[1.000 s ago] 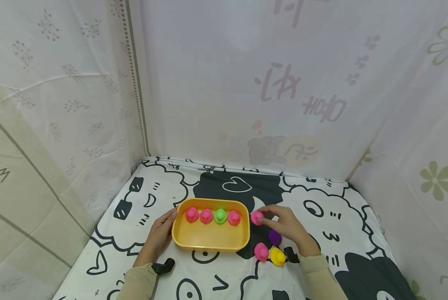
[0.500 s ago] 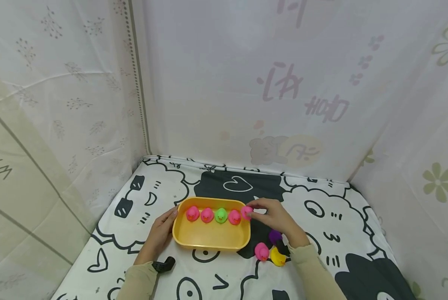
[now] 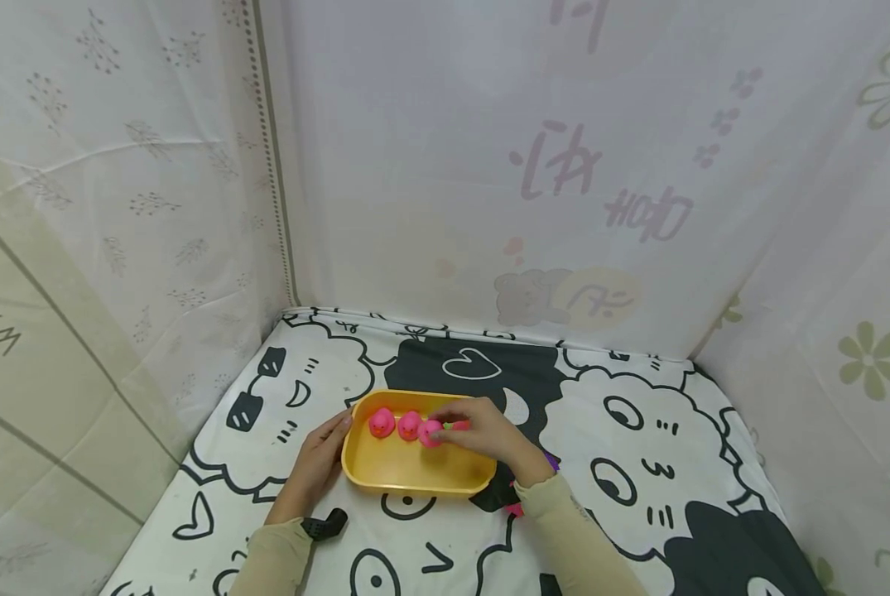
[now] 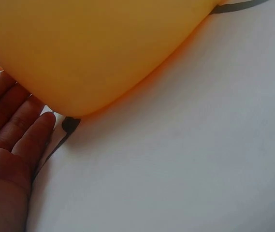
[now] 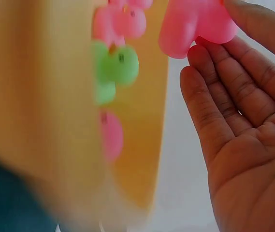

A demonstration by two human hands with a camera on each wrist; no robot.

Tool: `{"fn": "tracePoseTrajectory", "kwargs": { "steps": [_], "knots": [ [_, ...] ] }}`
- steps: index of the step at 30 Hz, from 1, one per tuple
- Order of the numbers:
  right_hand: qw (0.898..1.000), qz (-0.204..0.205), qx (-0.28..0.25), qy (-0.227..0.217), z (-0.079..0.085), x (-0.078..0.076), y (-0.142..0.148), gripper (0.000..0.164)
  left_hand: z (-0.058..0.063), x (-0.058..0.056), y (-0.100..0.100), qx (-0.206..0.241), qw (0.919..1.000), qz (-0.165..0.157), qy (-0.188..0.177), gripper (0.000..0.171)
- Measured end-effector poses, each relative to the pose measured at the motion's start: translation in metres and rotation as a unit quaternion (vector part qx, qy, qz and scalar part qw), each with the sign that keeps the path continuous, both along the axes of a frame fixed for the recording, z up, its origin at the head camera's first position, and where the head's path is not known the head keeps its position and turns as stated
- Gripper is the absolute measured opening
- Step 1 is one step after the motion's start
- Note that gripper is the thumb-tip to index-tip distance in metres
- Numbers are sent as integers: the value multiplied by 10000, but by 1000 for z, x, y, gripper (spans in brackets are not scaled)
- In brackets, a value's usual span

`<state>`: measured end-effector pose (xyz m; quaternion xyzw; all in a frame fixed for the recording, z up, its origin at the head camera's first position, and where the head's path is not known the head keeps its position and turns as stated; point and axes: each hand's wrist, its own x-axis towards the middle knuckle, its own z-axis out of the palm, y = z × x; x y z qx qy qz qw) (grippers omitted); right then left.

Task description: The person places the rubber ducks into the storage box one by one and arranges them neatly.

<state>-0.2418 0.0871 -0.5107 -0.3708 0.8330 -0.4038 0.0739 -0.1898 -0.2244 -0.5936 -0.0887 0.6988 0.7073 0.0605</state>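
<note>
A yellow tray [image 3: 415,476] lies on the patterned cloth, holding a row of small toy ducks. Two pink ducks, the left one [image 3: 382,423] and its neighbour [image 3: 409,425], show plainly. In the right wrist view a green duck [image 5: 120,67] and another pink duck [image 5: 112,135] show past the tray wall; my hand mostly covers them from the head camera. My right hand [image 3: 489,434] pinches a pink duck [image 3: 429,432] between thumb and fingers, over the tray beside the second pink duck. My left hand [image 3: 314,463] rests against the tray's left side, fingers nearly straight.
Right of the tray, a purple duck [image 3: 552,462] and a loose pink duck [image 3: 515,509] peek out from behind my right forearm. A black device [image 3: 325,527] is strapped to my left wrist. Printed fabric walls [image 3: 430,165] enclose the table's back and sides.
My right hand has carried the pink duck from the cloth right of the tray, leftward over the rim and into the row. The left hand stays at the tray's side.
</note>
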Motion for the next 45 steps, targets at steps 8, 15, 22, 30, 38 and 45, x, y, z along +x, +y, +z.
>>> {"fn": "tracePoseTrajectory", "kwargs": {
  "steps": [8,15,22,30,38,45],
  "knots": [
    [9996,203,213,2,3,7,-23,34,1,-1,0,-14,9999,-23,128,70],
    [9995,269,154,-2,16,3,-24,33,1,-1,-1,-56,9997,-12,229,70],
    [9983,392,403,-149,17,-5,-37,33,1,-1,-2,-157,9997,-31,175,69],
    [9868,897,1282,-427,13,-11,-67,28,1,0,-2,-59,9999,5,133,69],
    [9801,1194,1545,-362,7,-10,-86,22,1,2,-1,-72,9998,-66,159,64],
    [9757,1241,1776,-340,5,-13,-95,23,2,1,-1,-25,9997,-63,215,65]
  ]
}}
